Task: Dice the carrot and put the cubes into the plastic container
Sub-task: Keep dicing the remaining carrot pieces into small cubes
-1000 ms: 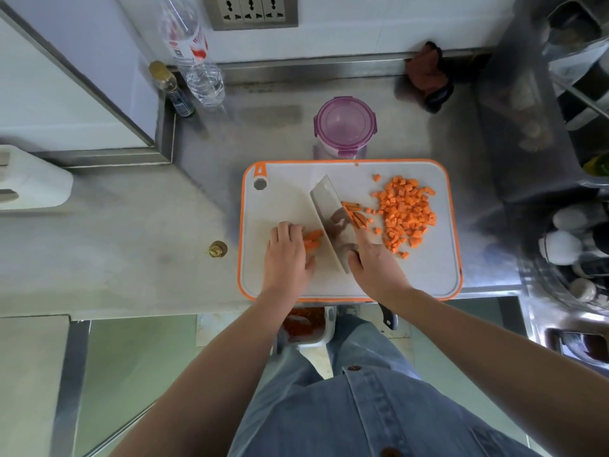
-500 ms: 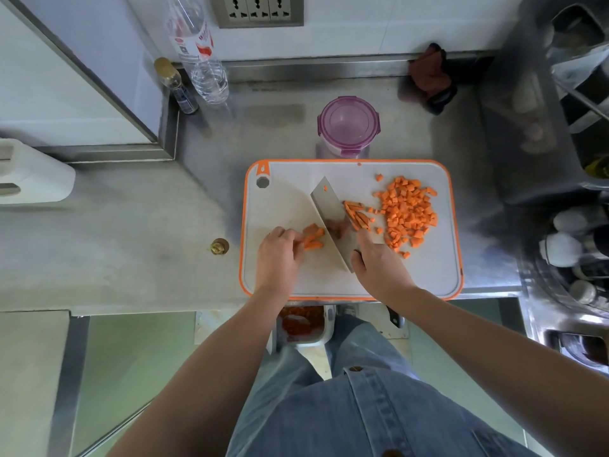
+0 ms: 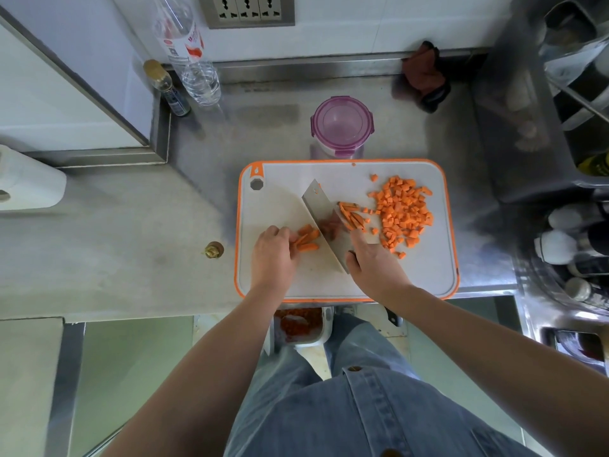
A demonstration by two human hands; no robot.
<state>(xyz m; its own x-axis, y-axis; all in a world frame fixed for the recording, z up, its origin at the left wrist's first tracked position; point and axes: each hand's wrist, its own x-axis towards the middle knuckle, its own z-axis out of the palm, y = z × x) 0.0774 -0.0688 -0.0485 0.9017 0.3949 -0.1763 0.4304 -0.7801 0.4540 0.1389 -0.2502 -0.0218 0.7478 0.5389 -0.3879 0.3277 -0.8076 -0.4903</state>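
With the curled fingers of my left hand (image 3: 272, 255) I am holding a small bundle of carrot sticks (image 3: 306, 240) just left of the cleaver (image 3: 321, 209), their long axis running crosswise toward its blade. My right hand (image 3: 375, 265) is gripping the cleaver's handle. The cubes (image 3: 403, 216) are lying to the cleaver's right, the lidded plastic container (image 3: 341, 125) standing beyond its tip. I am judging the bundle needs feeding rightward under the edge.

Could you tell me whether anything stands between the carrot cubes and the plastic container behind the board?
The purple lid sits on the container, covering its mouth; nothing else lies between it and the cubes.
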